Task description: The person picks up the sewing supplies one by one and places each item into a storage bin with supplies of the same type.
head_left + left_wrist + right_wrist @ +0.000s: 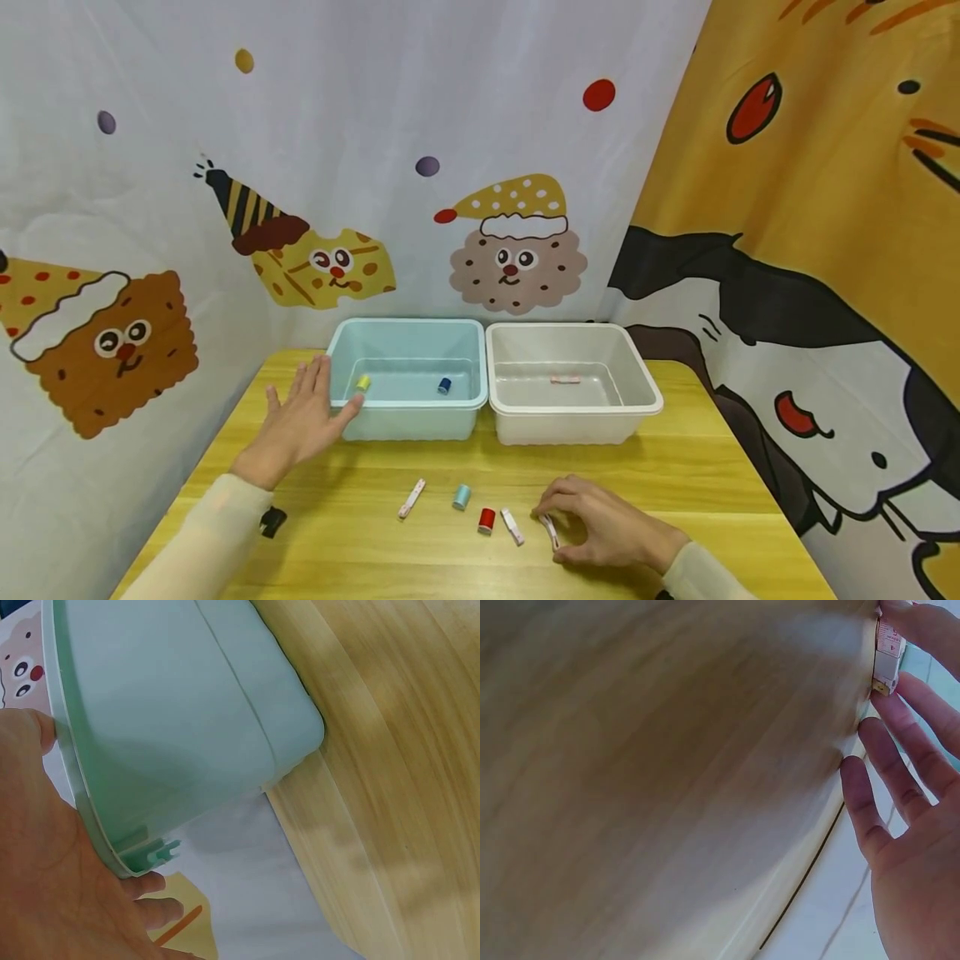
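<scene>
My left hand (302,421) touches the left front corner of the light blue bin (408,422), its fingers straight. In the left wrist view, the thumb lies along the bin's rim. On the table, my right hand (609,527) pinches a folded white tape measure (551,532) by its ends between thumb and fingertips. Red printed marks show on this tape measure (888,652) in the right wrist view. To its left lie another folded tape measure (512,527), a red thread spool (486,522), a light blue thread spool (461,497) and a further folded tape measure (412,498).
A yellow spool (363,383) and a dark blue spool (445,386) lie inside the blue bin. Beside it stands a white bin (573,425) holding a pinkish folded strip (566,380). A patterned curtain (360,108) hangs behind. A small black object (273,522) shows near the left sleeve.
</scene>
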Action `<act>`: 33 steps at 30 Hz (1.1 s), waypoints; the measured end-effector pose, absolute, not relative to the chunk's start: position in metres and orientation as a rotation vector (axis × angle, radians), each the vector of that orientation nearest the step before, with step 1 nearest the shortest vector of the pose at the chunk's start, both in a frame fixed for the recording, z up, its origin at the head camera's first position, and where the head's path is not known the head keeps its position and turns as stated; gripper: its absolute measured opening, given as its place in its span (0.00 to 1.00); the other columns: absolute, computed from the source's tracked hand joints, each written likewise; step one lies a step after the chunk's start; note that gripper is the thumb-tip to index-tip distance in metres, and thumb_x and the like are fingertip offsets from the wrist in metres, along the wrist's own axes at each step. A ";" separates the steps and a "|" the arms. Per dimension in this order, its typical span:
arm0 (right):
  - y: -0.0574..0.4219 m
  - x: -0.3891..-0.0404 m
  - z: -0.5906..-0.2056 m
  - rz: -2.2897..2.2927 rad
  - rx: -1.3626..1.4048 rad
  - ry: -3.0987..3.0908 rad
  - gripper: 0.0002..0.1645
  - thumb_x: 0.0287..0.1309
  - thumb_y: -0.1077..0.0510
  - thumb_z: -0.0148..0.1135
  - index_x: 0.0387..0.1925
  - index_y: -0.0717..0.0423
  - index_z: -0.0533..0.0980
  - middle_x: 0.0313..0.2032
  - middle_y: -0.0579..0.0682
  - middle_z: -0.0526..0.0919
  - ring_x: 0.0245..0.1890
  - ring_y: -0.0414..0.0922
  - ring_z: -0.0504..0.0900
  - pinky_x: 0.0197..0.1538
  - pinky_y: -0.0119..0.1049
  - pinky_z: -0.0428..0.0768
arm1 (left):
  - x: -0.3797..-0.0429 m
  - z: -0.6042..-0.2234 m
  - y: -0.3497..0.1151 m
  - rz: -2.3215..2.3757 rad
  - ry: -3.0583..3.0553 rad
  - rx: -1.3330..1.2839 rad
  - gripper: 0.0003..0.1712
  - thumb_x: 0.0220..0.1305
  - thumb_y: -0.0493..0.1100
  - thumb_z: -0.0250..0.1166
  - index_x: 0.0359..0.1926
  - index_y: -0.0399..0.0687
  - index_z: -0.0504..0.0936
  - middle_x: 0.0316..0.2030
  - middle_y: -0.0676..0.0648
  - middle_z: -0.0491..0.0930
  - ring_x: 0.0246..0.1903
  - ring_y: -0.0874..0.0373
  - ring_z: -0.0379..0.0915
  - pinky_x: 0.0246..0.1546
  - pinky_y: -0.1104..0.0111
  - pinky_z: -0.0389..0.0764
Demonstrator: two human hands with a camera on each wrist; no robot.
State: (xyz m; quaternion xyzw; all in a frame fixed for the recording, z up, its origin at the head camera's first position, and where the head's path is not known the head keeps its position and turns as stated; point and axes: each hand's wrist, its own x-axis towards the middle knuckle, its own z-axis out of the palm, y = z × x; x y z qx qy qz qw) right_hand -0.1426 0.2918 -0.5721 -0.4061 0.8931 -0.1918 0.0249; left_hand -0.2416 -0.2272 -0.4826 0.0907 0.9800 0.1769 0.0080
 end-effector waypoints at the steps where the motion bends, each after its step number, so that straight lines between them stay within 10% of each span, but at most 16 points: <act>1: 0.292 -0.143 -0.573 -0.598 -1.255 2.760 0.31 0.67 0.41 0.88 0.68 0.35 0.87 0.65 0.28 0.85 0.65 0.34 0.84 0.72 0.43 0.89 | -0.242 -0.483 -0.227 0.551 3.064 0.284 0.69 0.87 0.83 0.43 0.94 0.30 0.37 0.95 0.25 0.36 0.93 0.21 0.32 0.80 0.09 0.32; 33: 0.288 -0.149 -0.576 -0.683 -1.199 2.735 0.23 0.74 0.41 0.82 0.65 0.35 0.89 0.61 0.29 0.86 0.61 0.30 0.84 0.67 0.38 0.91 | -0.241 -0.483 -0.227 0.546 3.069 0.280 0.69 0.86 0.83 0.44 0.95 0.30 0.38 0.95 0.26 0.37 0.94 0.21 0.33 0.80 0.10 0.34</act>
